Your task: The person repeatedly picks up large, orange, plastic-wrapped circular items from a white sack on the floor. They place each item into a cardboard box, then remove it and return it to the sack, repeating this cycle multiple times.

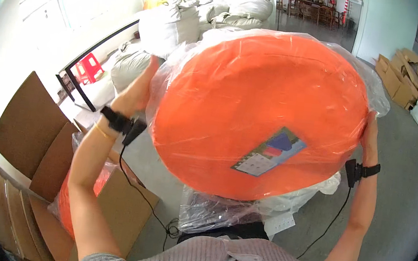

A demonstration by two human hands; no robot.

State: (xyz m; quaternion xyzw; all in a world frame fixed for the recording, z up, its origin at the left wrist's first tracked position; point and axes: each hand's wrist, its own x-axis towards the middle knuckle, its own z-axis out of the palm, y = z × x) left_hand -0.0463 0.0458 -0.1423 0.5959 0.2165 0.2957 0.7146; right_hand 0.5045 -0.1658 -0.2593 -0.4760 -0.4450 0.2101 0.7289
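The left hand (pixel 137 92) and right hand (pixel 370 133) are holding the orange bundle (pixel 255 94) from opposite sides above the floor (pixel 400 206), its edges partly hiding their fingers. Clear plastic (pixel 379 94) is enclosing it, its label (pixel 269 152) is appearing blurred, and the left forearm (pixel 88 168) is partly covering an open carton (pixel 123 211).

Ribbed grey short-sleeved top (pixel 172 257), black trousers (pixel 228 230); black wrist straps (pixel 371 171), thin black cables (pixel 132 184), slim yellowish bracelet (pixel 106 133).

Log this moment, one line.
held: plastic-wrapped orange oval bundle; left hand: left side; right hand: right side; open brown cardboard box: lower left
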